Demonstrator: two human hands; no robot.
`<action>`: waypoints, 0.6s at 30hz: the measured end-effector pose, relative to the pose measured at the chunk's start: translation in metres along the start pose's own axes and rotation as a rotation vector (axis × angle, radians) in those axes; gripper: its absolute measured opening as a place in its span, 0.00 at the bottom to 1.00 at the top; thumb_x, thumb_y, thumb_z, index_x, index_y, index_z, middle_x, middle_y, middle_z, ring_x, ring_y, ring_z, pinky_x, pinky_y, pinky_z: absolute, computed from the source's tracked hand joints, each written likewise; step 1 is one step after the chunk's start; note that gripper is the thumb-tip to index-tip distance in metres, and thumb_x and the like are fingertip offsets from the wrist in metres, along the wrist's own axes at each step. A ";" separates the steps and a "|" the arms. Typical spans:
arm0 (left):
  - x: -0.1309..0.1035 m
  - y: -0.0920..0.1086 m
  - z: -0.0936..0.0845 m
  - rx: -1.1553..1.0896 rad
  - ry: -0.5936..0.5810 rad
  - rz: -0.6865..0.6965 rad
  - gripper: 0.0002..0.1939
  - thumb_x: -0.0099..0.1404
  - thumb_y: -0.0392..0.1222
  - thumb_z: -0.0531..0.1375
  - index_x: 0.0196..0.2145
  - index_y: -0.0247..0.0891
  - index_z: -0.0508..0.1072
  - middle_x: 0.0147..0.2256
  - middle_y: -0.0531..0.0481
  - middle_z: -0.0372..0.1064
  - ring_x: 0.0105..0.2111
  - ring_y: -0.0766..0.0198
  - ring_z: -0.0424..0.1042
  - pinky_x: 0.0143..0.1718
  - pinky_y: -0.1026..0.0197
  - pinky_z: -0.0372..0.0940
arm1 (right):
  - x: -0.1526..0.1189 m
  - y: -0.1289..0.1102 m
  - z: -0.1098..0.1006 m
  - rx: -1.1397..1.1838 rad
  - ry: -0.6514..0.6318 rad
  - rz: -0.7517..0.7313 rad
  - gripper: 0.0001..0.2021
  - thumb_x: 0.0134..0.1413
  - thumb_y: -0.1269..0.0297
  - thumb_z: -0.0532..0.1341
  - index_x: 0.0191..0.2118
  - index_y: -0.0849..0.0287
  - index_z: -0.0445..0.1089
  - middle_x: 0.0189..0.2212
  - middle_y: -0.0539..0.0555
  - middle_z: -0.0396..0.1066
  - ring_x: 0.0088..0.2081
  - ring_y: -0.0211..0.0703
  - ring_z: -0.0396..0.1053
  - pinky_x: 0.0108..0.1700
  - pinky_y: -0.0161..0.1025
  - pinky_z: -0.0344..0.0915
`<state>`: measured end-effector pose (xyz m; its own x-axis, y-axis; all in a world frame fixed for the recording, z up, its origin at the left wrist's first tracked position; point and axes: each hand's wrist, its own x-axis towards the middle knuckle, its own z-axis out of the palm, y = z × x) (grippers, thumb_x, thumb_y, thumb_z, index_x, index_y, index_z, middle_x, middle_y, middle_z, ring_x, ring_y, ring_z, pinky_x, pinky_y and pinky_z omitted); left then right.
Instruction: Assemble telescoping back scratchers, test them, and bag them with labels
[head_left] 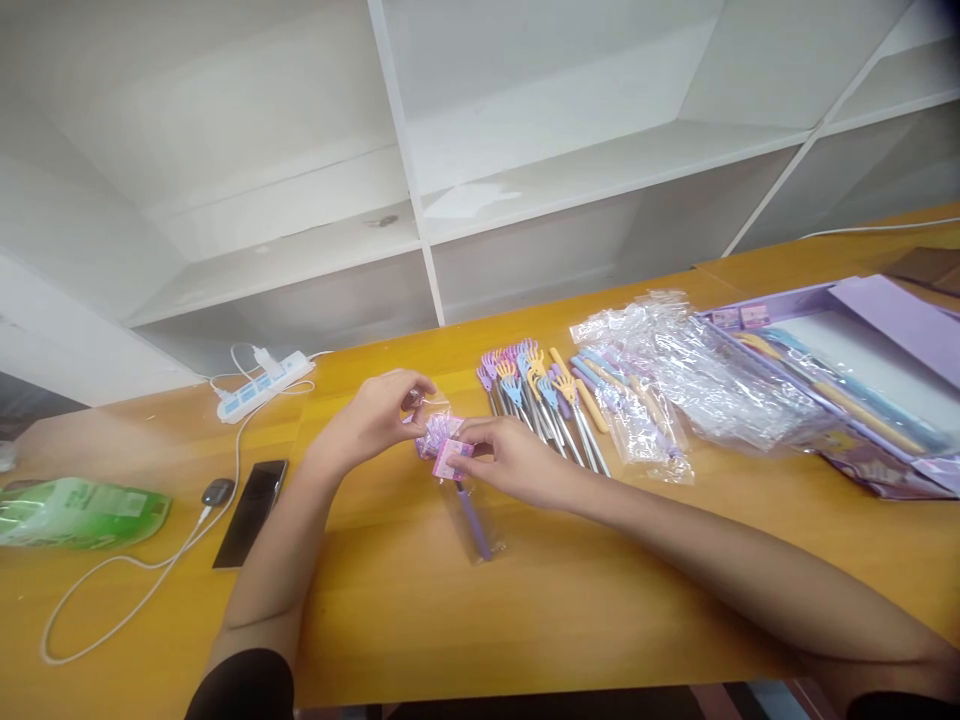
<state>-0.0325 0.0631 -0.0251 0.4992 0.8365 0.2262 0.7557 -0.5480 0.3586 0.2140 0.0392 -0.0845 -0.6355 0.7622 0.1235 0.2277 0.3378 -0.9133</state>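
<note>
The left hand (pixel 391 408) pinches a clear bag (pixel 440 405) by its top, probably to steady it; the right hand (pixel 510 458) pinches a pink card (pixel 451 461). The bagged purple back scratcher (pixel 474 522) has its head between these grips; loose scratchers (pixel 550 393) lie just beyond the right, likely for reach.

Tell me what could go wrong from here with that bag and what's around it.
The bag looks thin, so a hard pull might tear it. The pink card, held in the right hand, could crease under the thumb. The left forearm appears right beside the phone, so a sideways move might nudge it.
</note>
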 end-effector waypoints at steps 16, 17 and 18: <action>0.002 0.000 -0.004 -0.099 -0.016 0.053 0.08 0.68 0.34 0.61 0.44 0.42 0.76 0.36 0.53 0.76 0.34 0.65 0.74 0.39 0.64 0.66 | -0.002 -0.004 0.001 -0.015 -0.006 0.002 0.11 0.67 0.60 0.65 0.34 0.57 0.83 0.33 0.53 0.81 0.35 0.42 0.74 0.42 0.38 0.67; 0.003 -0.001 -0.005 -0.107 -0.017 0.092 0.07 0.68 0.34 0.60 0.43 0.42 0.75 0.35 0.53 0.75 0.34 0.65 0.73 0.39 0.64 0.66 | -0.002 -0.004 0.001 -0.015 -0.003 0.000 0.11 0.67 0.61 0.64 0.34 0.57 0.82 0.33 0.53 0.81 0.35 0.42 0.74 0.41 0.38 0.67; 0.003 -0.001 -0.006 -0.110 -0.021 0.133 0.06 0.69 0.33 0.59 0.41 0.41 0.75 0.35 0.53 0.73 0.33 0.66 0.71 0.39 0.64 0.65 | -0.002 -0.004 0.001 -0.016 -0.001 -0.002 0.11 0.66 0.61 0.64 0.34 0.57 0.83 0.33 0.53 0.81 0.35 0.41 0.74 0.41 0.38 0.67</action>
<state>-0.0344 0.0665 -0.0195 0.6010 0.7558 0.2600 0.6321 -0.6486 0.4240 0.2138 0.0360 -0.0813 -0.6364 0.7612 0.1246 0.2382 0.3476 -0.9069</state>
